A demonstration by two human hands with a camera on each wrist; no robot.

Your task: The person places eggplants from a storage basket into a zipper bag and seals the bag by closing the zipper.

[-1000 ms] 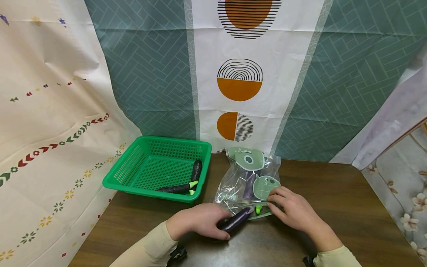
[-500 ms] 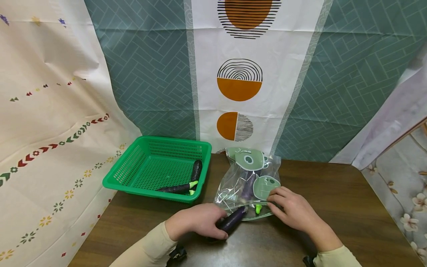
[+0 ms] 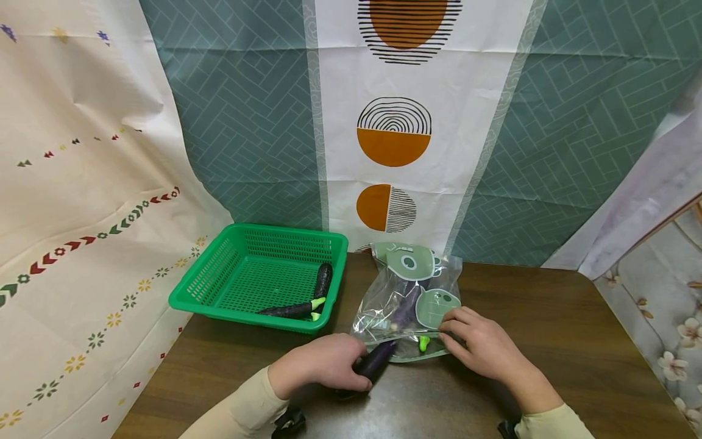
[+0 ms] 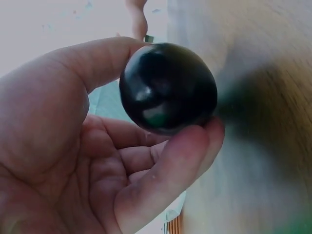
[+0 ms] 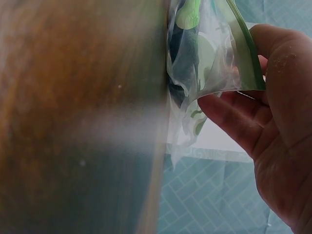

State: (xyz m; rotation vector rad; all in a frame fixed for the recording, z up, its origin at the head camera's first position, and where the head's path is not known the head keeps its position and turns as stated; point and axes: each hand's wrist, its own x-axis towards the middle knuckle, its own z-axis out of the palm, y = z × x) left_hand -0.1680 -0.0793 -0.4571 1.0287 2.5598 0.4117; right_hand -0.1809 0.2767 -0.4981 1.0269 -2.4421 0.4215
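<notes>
My left hand (image 3: 331,364) grips a dark purple eggplant (image 3: 378,361) between thumb and fingers. Its rounded end (image 4: 168,87) faces the left wrist camera, while the far end lies at the mouth of a clear zip bag (image 3: 439,310) with green printing. Inside the bag another eggplant (image 3: 406,310) shows through the plastic, and a bright green stem (image 3: 424,343) lies near the opening. My right hand (image 3: 479,342) pinches the bag's right edge by its green strip (image 5: 251,63), holding it between thumb and fingers.
To the left stands a green plastic basket (image 3: 263,277). Two dark eggplants (image 3: 323,280) with pale green stems lie in its right side. The brown wooden table (image 3: 526,311) meets a patterned cloth (image 3: 384,177) at the back.
The held eggplant's far end has swung left along the bag's mouth. The lower end of the eggplant inside has shifted left too. My right hand has stayed still.
</notes>
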